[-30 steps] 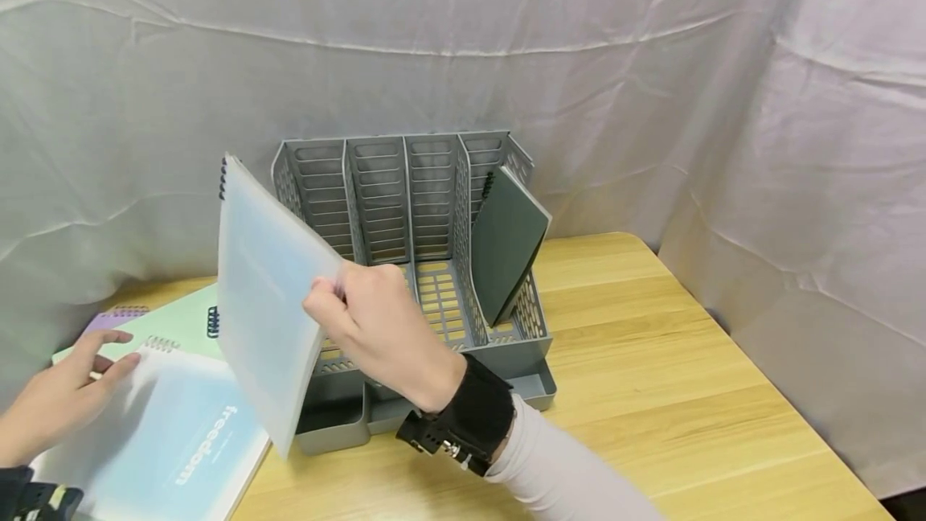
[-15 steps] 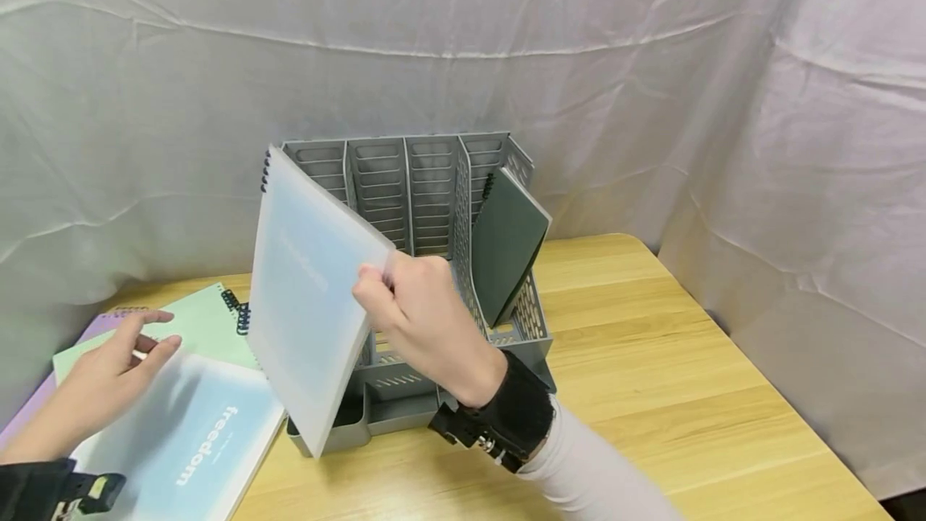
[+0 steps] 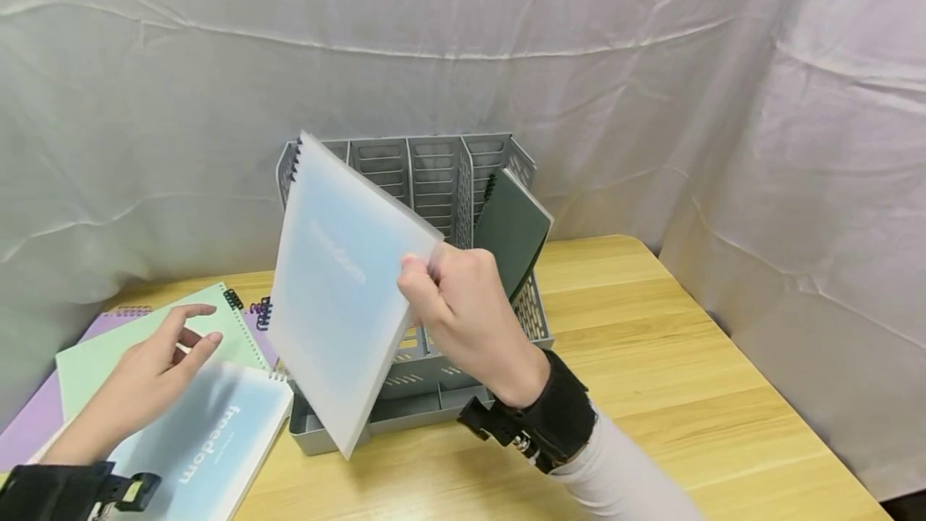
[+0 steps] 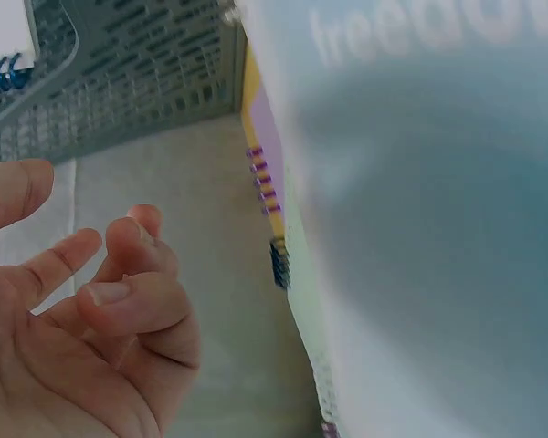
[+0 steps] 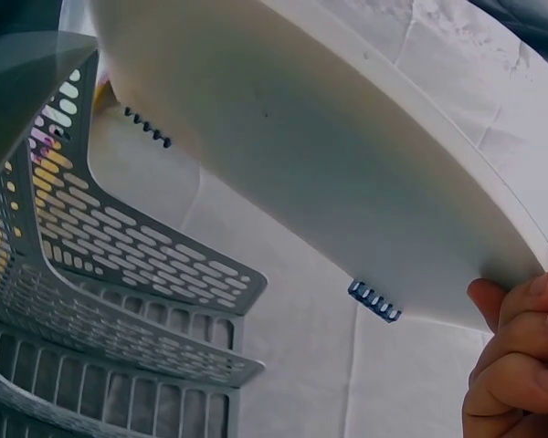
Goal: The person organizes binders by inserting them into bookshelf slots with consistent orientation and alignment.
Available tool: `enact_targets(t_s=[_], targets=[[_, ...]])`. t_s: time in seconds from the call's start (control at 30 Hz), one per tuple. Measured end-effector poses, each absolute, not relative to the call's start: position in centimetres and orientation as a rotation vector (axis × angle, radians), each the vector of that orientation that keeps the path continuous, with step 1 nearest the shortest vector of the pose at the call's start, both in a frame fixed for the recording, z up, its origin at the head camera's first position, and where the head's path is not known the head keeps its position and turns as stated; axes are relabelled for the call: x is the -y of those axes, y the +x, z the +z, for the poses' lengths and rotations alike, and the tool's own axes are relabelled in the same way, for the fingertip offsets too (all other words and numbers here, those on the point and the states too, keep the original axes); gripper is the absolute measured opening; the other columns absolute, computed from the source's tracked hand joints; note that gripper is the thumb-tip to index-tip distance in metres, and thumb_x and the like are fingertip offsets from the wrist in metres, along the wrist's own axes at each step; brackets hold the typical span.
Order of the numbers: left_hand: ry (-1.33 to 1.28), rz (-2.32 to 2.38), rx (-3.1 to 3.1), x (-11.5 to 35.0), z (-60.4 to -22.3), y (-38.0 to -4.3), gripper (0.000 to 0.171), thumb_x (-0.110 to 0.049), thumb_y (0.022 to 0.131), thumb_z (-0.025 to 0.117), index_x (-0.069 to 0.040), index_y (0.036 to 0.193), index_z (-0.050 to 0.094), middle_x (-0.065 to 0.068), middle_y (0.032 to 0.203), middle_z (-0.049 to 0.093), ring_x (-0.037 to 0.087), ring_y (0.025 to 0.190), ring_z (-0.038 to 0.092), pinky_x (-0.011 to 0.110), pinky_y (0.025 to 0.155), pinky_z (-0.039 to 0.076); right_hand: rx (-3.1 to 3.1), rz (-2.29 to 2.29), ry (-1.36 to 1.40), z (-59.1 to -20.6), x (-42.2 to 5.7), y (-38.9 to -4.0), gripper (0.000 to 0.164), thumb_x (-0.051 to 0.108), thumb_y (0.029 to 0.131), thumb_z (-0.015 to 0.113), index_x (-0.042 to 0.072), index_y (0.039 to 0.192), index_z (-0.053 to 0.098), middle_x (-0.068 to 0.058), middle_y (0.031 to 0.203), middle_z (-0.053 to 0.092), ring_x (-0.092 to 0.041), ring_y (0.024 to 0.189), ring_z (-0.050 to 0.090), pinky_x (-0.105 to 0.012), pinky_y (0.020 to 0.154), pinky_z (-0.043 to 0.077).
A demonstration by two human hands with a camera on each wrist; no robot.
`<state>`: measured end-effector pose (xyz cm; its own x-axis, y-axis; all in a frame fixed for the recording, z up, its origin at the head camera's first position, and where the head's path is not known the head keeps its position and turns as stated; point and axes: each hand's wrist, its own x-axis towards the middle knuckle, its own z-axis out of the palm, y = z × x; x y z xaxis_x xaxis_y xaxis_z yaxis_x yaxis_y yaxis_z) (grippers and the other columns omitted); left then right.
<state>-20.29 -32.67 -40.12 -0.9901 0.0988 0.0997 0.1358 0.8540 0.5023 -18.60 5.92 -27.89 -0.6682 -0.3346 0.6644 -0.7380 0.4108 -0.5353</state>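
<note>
Evidently, the right hand is holding a blue notebook tilted up in front of the grey rack, its coiled edge pointing toward 9 o'clock. The step in hand seems to be lining it up with a slot. Doing this well is probably calling for turning the cover parallel to the dividers, raising the low corner at 6 o'clock over the rack's front wall, and steering clear of the dark green notebook, which is leaning in the end slot between 2 and 3 o'clock. A grip on one edge is likely leaving the coiled side free to swing, so a slow wrist is helping.

That right hand is pinching the notebook's edge at about 3 o'clock, thumb lying over the cover, fingers curling in tightly. The left hand, at 8 o'clock from it, is holding nothing; its fingers are bending loosely, with a gap showing between thumb and forefinger. It is hovering over the pile; no contact is showing.
</note>
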Motion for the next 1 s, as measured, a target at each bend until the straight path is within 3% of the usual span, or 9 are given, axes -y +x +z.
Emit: enact_targets(t_s=[0.43,0.77,1.0], targets=[[-0.249,-0.944,2.939,29.3,-40.1,-19.9,0.061,-0.039,0.116,0.045,-0.006,0.163,0.029,0.019,0.11,0.073,0.023,0.087,0.071,0.03,0.064,0.05,2.187,1.084,0.83,-27.5,-8.0,-18.6,0.045,0.016,0.103,0.047,0.013,0.058,0.052,-0.001,0.055,0.063,-0.007,0.052,0.059,-0.025,0.048,0.043],[-0.297,-1.05,2.895,26.8,-39.9,-19.7,0.059,-0.037,0.117,0.043,-0.01,0.167,0.026,0.013,0.104,0.068,0.013,0.073,0.06,0.028,0.06,0.048,2.138,1.033,0.814,-27.4,-9.3,-18.9,0.052,0.016,0.104,0.044,0.014,0.052,0.051,0.0,0.05,0.059,-0.006,0.045,0.05,-0.027,0.045,0.035],[-0.325,-1.115,2.888,25.4,-40.1,-19.9,0.065,-0.037,0.116,0.045,-0.009,0.17,0.02,0.014,0.109,0.067,0.016,0.081,0.066,0.028,0.064,0.05,2.137,1.005,0.787,-27.5,-9.8,-18.8,0.052,0.017,0.104,0.044,0.014,0.052,0.049,0.001,0.048,0.056,-0.005,0.044,0.047,-0.027,0.045,0.032]])
